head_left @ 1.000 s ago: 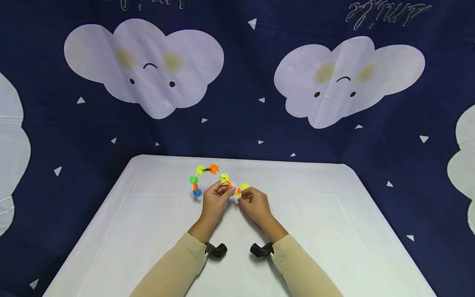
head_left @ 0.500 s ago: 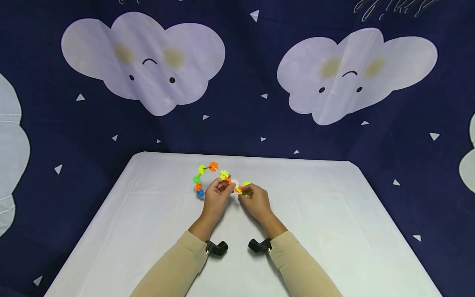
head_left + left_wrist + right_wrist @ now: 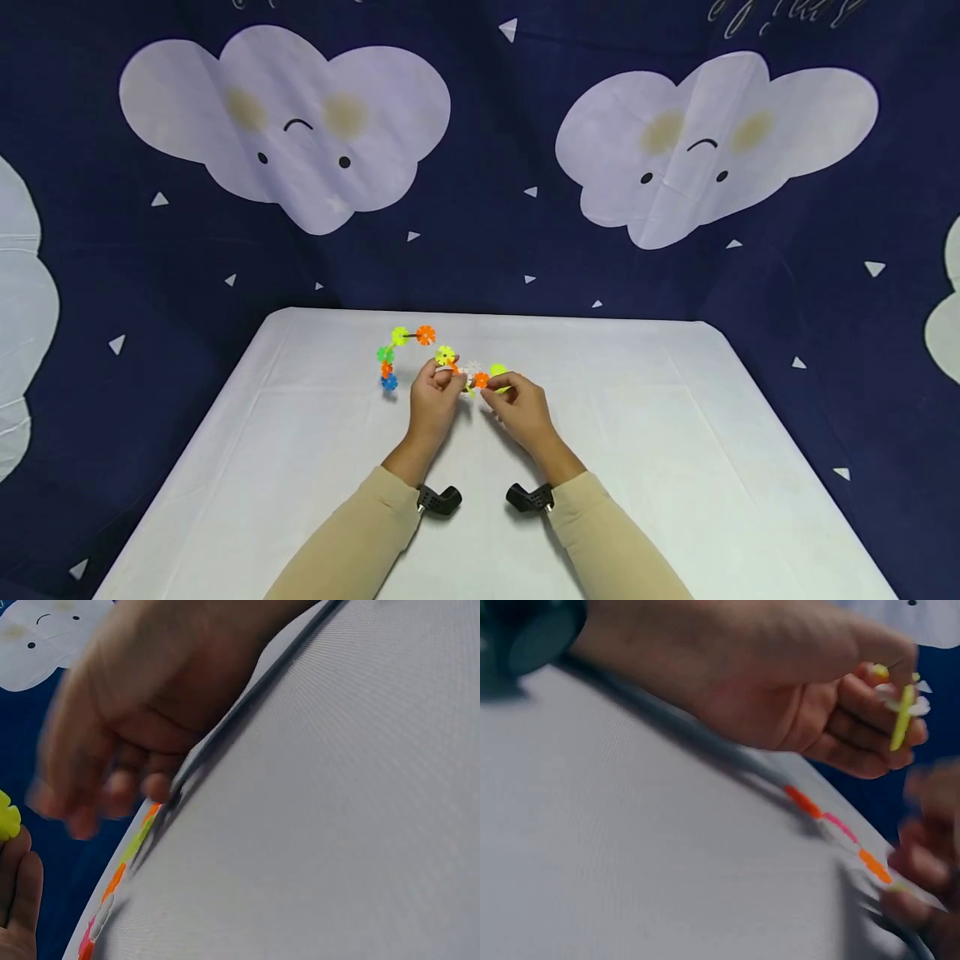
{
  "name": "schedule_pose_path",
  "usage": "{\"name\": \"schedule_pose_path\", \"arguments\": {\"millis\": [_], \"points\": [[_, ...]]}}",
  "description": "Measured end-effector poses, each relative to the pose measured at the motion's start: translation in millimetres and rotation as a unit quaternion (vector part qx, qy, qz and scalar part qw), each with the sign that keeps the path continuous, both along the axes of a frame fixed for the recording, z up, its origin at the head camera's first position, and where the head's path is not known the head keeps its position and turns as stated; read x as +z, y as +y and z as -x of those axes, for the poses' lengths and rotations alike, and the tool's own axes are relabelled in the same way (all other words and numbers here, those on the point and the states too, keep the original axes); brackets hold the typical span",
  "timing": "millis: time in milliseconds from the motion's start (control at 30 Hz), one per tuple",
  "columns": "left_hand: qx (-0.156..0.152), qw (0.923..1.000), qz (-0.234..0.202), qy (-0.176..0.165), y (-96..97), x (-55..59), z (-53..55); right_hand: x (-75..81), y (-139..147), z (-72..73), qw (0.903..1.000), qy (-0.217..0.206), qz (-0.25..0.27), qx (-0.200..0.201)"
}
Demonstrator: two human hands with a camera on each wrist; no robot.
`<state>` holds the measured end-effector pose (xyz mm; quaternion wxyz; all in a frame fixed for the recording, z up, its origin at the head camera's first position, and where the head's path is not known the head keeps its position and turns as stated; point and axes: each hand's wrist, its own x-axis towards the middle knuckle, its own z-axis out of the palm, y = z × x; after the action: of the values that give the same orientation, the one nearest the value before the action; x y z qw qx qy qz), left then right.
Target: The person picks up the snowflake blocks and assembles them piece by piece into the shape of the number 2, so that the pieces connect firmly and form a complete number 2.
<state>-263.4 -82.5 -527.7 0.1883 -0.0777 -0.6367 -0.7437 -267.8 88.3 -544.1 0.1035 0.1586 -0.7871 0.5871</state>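
Small plastic snowflake discs, notched like flowers, lie around my hands. My left hand [image 3: 433, 407] pinches linked discs, among them a yellow disc [image 3: 445, 355]; the right wrist view shows a yellow disc [image 3: 904, 718] edge-on at its fingertips. Facing it, the right hand [image 3: 525, 414] has thumb and fingers pinched at an orange disc [image 3: 482, 380]. A white disc [image 3: 472, 367] shows between the hands. Behind the right fingers is a lime disc [image 3: 498, 371], partly hidden. Which discs are joined between the hands is too small to tell.
Left of the hands, a curved chain of discs bears a blue disc [image 3: 388, 382], a green disc [image 3: 386, 355] and an orange disc [image 3: 426, 334]. A white cloth covers the table [image 3: 300, 467]. Behind its far edge hangs a dark blue curtain [image 3: 495, 250] with clouds.
The discs between the hands have turned slightly, and the orange disc now faces up at the right fingertips. The right hand has shifted slightly rightward. The curved chain at left has shifted left.
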Motion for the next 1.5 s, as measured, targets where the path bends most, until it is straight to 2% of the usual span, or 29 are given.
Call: {"name": "schedule_pose_path", "arguments": {"millis": [100,200,267,367,400,467,600,667,733,800,867,1033,1133,1233,1333,1400,1500], "points": [[0.018,0.9998,0.01,-0.003,1.3,-9.1,5.9,0.9,-3,-6.2,0.9959,0.017,0.061,0.064],[0.019,0.9997,0.017,-0.006,2.6,-11.0,7.2,1.4,-10,-9.3,0.9919,0.084,0.055,0.079],[-0.006,0.9999,0.009,-0.009,2.8,-11.4,7.5,2.8,-15,-10.2,0.9881,0.141,0.033,0.051],[-0.086,0.9953,-0.042,-0.015,2.2,-10.9,8.3,9.6,-19,-12.8,0.9772,0.211,0.017,-0.005],[-0.12,0.9901,-0.071,-0.018,1.5,-11.0,9.0,13.1,-20,-14.5,0.9737,0.226,0.018,-0.021],[-0.195,0.9711,-0.135,-0.025,-0.2,-10.7,10.4,21.6,-21,-18.5,0.9668,0.25,0.023,-0.046],[-0.313,0.9197,-0.233,-0.042,-5.1,-10.6,12.2,33.8,-21,-24.2,0.9576,0.277,0.052,-0.061],[-0.348,0.899,-0.261,-0.047,-7.4,-10.5,12.1,36.5,-22,-26.1,0.9532,0.29,0.065,-0.054],[-0.37,0.8841,-0.28,-0.052,-9.1,-10.3,11.8,36.4,-24,-26.8,0.9491,0.303,0.076,-0.042],[-0.387,0.873,-0.292,-0.054,-10.0,-9.8,11.2,37.5,-27,-28.5,0.9462,0.312,0.08,-0.033],[-0.401,0.8657,-0.295,-0.051,-10.9,-8.4,10.0,36.5,-28,-28.8,0.945,0.315,0.086,-0.023],[-0.423,0.8506,-0.31,-0.041,-14.3,-5.6,8.8,22.5,-26,-20.2,0.9447,0.318,0.079,-0.008],[-0.423,0.8461,-0.322,-0.036,-17.0,-5.4,10.7,11.1,-19,-12.0,0.9466,0.315,0.067,-0.001],[-0.416,0.8476,-0.328,-0.033,-20.7,-5.4,13.7,6.1,-10,-7.3,0.9502,0.305,0.064,0.001],[-0.405,0.8511,-0.332,-0.035,-24.5,-5.3,16.5,4.6,0,-2.7,0.954,0.295,0.049,-0.026],[-0.4,0.8523,-0.335,-0.036,-26.4,-5.2,17.5,3.8,4,0.5,0.9584,0.28,0.019,-0.051],[-0.394,0.8549,-0.335,-0.039,-27.1,-5.3,18.2,1.2,8,4.7,0.9696,0.224,-0.058,-0.08]]}}
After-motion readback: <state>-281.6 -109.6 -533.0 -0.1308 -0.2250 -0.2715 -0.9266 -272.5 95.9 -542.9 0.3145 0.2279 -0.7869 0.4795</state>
